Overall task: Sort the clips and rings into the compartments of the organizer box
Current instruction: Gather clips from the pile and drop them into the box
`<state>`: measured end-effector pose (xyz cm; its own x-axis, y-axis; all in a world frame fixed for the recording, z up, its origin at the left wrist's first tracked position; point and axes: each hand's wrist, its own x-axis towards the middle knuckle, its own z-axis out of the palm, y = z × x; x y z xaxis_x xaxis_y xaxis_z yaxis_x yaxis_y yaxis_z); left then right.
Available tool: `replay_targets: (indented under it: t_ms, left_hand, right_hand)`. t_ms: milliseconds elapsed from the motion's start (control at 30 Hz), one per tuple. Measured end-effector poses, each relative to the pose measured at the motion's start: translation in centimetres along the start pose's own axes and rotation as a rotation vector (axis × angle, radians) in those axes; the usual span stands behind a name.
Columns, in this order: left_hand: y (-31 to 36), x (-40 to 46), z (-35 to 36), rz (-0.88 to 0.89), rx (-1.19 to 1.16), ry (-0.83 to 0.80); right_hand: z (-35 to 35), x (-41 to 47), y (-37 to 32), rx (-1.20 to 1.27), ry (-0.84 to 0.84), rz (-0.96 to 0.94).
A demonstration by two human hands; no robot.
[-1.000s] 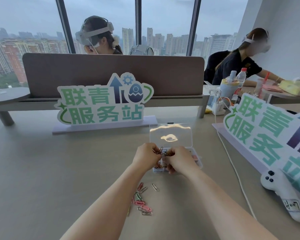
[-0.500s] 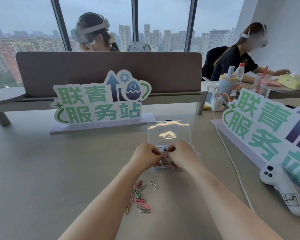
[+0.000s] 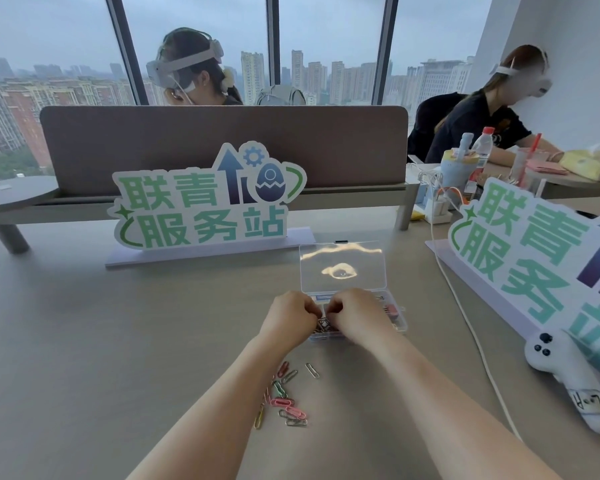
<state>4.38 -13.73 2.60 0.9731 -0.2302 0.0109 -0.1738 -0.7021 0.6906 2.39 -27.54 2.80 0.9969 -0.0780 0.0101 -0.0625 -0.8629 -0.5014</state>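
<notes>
A clear plastic organizer box point(image 3: 397, 320) lies on the table with its lid point(image 3: 342, 266) standing open at the back. My left hand point(image 3: 290, 317) and my right hand point(image 3: 355, 315) meet over the box's left compartments, fingers curled, and together they pinch a tangle of paper clips point(image 3: 323, 323) between them. Pink items point(image 3: 391, 310) show in a right compartment. Several loose coloured paper clips point(image 3: 286, 398) lie scattered on the table in front of the box, between my forearms. My hands hide most of the box's compartments.
A green-lettered sign point(image 3: 205, 202) stands behind the box, and a second sign point(image 3: 541, 251) at the right. A white controller point(image 3: 568, 375) and a white cable point(image 3: 465, 323) lie to the right. Two people sit at desks behind the partition point(image 3: 222, 143).
Both hands have stayed together over the box, working the clips between the fingers. The view has shifted slightly; the loose clips on the table have not moved.
</notes>
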Motion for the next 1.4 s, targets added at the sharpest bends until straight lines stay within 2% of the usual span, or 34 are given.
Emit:
replay_targets:
  t_ms: [367, 700, 867, 1000, 1200, 1400]
  left_hand:
    - [-0.8, -0.9, -0.1, 0.074, 0.103, 0.022]
    - [-1.5, -2.4, -1.1, 0.098, 0.056, 0.052]
    - [-3.0, -4.2, -2.4, 0.077, 0.105, 0.048]
    - [-4.3, -6.3, -3.0, 0.053, 0.145, 0.042]
    - [-6.1, -9.2, -3.7, 0.018, 0.212, 0.041]
    - [-7.9, -11.5, -3.6, 0.021, 0.364, 0.056]
  right_hand:
    - [0.4, 0.1, -0.2, -0.008, 0.020, -0.029]
    - [0.0, -1.3, -0.6, 0.065, 0.093, -0.066]
    - [0.3, -3.2, -2.2, 0.123, -0.030, -0.177]
    - [0.9, -5.1, -3.2, 0.020, -0.186, -0.267]
    - [3.2, -7.4, -3.8, 0.013, -0.202, -0.319]
    - [6.2, -8.8, -4.4, -0.055, -0.255, -0.267]
